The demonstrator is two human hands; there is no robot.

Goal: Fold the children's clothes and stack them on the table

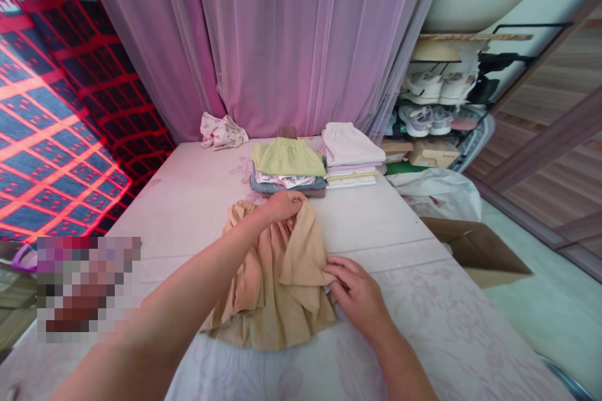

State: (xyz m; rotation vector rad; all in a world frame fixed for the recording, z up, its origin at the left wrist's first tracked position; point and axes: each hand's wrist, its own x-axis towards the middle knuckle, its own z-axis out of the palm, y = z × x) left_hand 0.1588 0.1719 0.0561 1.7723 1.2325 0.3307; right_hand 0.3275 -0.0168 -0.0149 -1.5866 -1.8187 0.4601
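Observation:
A tan pleated garment [273, 288] lies partly folded on the pale table [188, 200] in front of me. My left hand [282, 205] reaches across to its far top edge and pinches the cloth there. At the garment's right side, my right hand [360, 294] is closed on a folded flap of the same fabric. Just beyond the garment stand two stacks of folded clothes: one topped by a light green piece [288, 158], the other by a pale pink piece [350, 144].
A crumpled floral cloth [222, 131] lies at the table's far left by the pink curtain [301, 37]. To the right are a white plastic bag [437, 191], an open cardboard box [475, 247] on the floor and a shoe rack [442, 100].

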